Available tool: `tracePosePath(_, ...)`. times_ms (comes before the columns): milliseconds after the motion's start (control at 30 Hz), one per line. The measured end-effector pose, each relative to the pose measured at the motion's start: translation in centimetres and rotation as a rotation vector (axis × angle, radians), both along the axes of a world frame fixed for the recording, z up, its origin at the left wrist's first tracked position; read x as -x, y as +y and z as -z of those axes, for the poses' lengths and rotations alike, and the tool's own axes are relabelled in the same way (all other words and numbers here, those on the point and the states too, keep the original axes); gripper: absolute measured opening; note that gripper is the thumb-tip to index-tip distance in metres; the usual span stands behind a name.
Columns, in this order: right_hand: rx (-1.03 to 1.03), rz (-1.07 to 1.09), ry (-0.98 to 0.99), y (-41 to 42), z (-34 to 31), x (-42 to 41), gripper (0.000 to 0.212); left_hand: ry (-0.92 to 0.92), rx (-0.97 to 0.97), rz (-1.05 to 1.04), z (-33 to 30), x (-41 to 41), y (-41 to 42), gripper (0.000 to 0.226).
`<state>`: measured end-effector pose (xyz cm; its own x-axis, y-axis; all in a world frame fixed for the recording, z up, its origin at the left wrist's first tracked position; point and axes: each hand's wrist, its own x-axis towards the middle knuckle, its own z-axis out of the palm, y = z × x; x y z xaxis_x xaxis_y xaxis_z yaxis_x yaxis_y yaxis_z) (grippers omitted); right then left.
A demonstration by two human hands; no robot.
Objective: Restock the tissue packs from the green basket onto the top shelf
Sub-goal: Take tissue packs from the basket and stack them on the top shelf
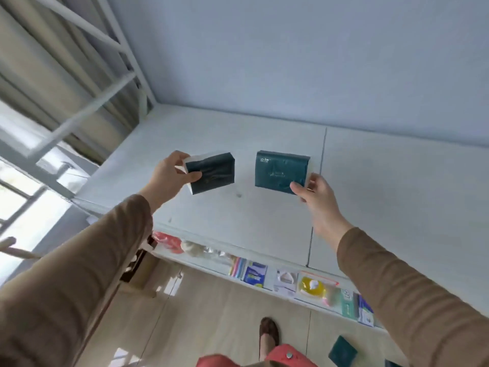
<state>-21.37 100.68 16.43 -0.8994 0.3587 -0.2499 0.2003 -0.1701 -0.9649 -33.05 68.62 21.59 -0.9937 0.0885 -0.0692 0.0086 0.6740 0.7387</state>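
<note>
Both hands are out over the white top shelf [264,223], each carrying one dark teal tissue pack. The left hand [169,173] pinches the left tissue pack [213,172] by its near left end, thumb on top and fingers at the white end face, so the pack sticks out tilted toward the shelf's middle seam [321,165]. The right hand [315,193] holds the right tissue pack [280,169] by its lower right corner, thumb on the printed face, just left of that seam. Both packs look to be close above the shelf board, though the view is too steep to tell whether either touches it.

The main risk, I judge, is the grip itself: each pack is held only at one end or corner, and a soft wrapped pack can droop or slip out if it is let go before its underside is flat on the board. Set down too near the front edge of the shelf, a pack could tip off toward the floor. The left pack's tilt could also leave it crooked against its neighbour.

Counted: two tissue packs in hand, none lying free on the top shelf. One more teal pack [342,352] lies low at the right, below the shelf, and a sliver of what may be another shows at the bottom edge. The green basket is not in view. The lower shelf [206,264] carries assorted small packaged goods.
</note>
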Motion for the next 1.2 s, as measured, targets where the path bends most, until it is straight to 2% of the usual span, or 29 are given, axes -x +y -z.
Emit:
tracePosePath(267, -0.106, -0.026, 0.015, -5.1, 0.0, 15.8, 0.042, 0.037, 0.062, -0.052, 0.7, 15.3, -6.0, 0.041)
tracePosePath(600, -0.278, 0.114, -0.030, -14.6, 1.2, 32.6, 0.039, 0.078, 0.190, 0.118, 0.9, 35.8, -12.9, 0.044)
tracePosePath(700, -0.306, 0.145, -0.056, -16.7, 2.0, 36.4, 0.036, 0.056, 0.147, 0.188, 1.3, 40.2, -13.4, 0.043)
tracePosePath(867, -0.333, 0.189, -0.085, -19.0, 3.6, 41.5, 0.032, 0.003, 0.128, 0.304, 2.4, 45.7, -14.1, 0.046)
tracePosePath(1033, -0.466, 0.218, -0.153, -20.1, 4.8, 44.4, 0.021, 0.095, 0.155, 0.325, 3.5, 47.2, -13.4, 0.046)
tracePosePath(1200, -0.452, 0.284, -0.184, -20.1, 5.2, 44.8, 0.024, 0.139, 0.147, 0.316, 4.2, 46.9, -12.7, 0.045)
